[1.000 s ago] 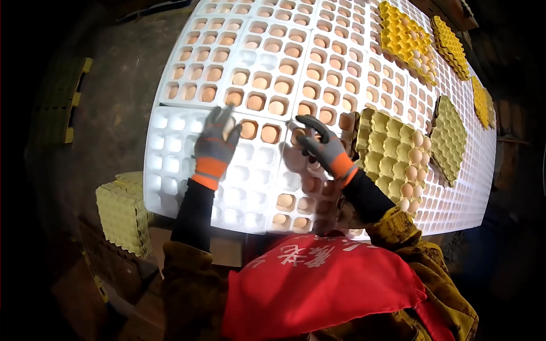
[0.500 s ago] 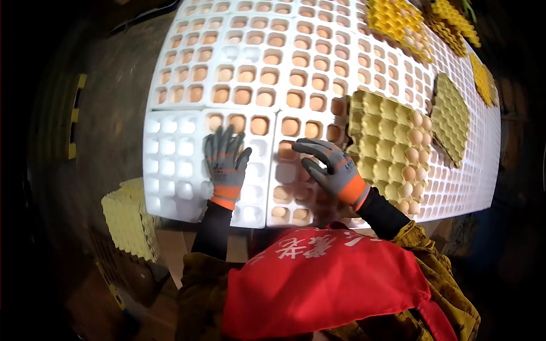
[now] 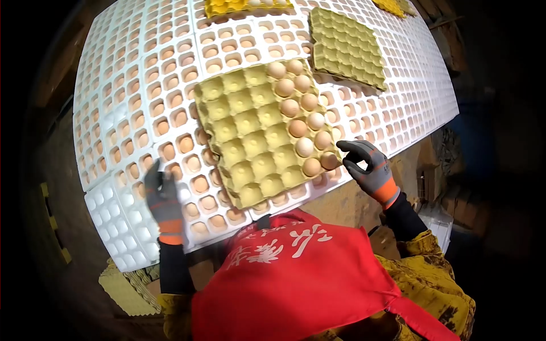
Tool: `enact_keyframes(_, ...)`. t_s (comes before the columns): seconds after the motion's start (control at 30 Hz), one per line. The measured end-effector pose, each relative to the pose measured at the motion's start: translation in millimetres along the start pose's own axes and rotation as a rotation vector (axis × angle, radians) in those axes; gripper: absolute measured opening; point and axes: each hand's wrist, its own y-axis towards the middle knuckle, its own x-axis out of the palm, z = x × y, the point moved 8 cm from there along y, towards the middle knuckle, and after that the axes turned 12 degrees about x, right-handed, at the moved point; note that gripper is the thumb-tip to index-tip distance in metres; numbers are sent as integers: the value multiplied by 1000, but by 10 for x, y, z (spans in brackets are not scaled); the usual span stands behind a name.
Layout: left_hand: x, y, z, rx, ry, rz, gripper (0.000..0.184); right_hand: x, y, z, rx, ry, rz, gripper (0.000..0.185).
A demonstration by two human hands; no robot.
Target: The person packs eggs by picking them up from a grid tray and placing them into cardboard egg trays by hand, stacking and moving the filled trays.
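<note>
My left hand [image 3: 163, 199], in a grey glove with an orange cuff, is over the white foam trays [image 3: 128, 219], its fingers apart and nothing seen in it. At the right edge of a yellow-green egg tray [image 3: 244, 145], my right hand [image 3: 364, 167] has its thumb and fingers spread in a curve, beside a brown egg [image 3: 329, 160]. Two columns of eggs fill the right side of this tray; its other cups hold none. Brown eggs [image 3: 199, 184] sit in many cups of the foam trays between my left hand and the egg tray.
Another yellow-green tray [image 3: 348, 50] lies farther back on the foam. A yellow tray [image 3: 244, 7] with pale eggs is at the top edge. Below the table at the left stands a stack of trays [image 3: 129, 290]. A clear plastic item [image 3: 438, 227] is at the lower right.
The view has swung right, bringing the partly filled egg tray to the middle. My right hand has moved from the foam cups to the eggs at that tray's right edge.
</note>
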Motion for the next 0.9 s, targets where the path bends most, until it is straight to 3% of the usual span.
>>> enact_keyframes(0.07,640,-171,817,99,-74,-298,46,20,-22,90,-81,-77,-71,47)
enact_keyframes(0.1,953,-243,1366,256,-103,-407,51,90,-35,112,-239,-215,-61,56)
enact_keyframes(0.13,1189,-364,1847,585,75,-449,55,186,-27,150,-294,-291,-58,59)
enact_keyframes(0.2,1733,-612,2187,715,154,-599,65,328,19,278,-360,-383,-45,55)
enact_keyframes(0.23,1969,-675,2297,740,239,-729,61,339,54,304,-373,-321,-47,45)
enact_keyframes(0.33,2368,-852,2125,757,406,-813,52,225,71,454,-283,-31,-56,37)
enact_keyframes(0.37,2370,-834,2136,770,316,-763,50,144,90,569,-64,259,-160,31)
enact_keyframes(0.43,2260,-797,2124,776,132,-661,47,149,147,1028,160,800,-274,34)
enact_keyframes(0.53,2070,-706,1795,-122,-535,-567,40,185,227,1140,289,1647,-525,41)
enact_keyframes(0.6,2032,-603,1809,-460,-1097,-322,34,126,357,1032,177,1676,-472,38)
enact_keyframes(0.67,2071,-493,1696,-405,-917,-386,31,173,547,1002,103,879,-420,37)
enact_keyframes(0.7,2152,-467,1637,-322,-465,-501,26,98,551,762,-64,495,-261,38)
enact_keyframes(0.73,2181,-387,1959,190,-9,-475,36,107,521,481,-221,116,-97,40)
enact_keyframes(0.77,2282,-443,2105,383,211,-516,42,196,509,381,-297,-212,-3,47)
enact_keyframes(0.8,2389,-510,2227,574,432,-550,48,346,566,410,-237,-396,-7,54)
enact_keyframes(0.87,2531,-492,2145,503,516,-628,58,349,582,416,-195,-354,-55,49)
enact_keyframes(0.9,2508,-449,2130,473,469,-618,58,323,581,481,-192,-101,-64,48)
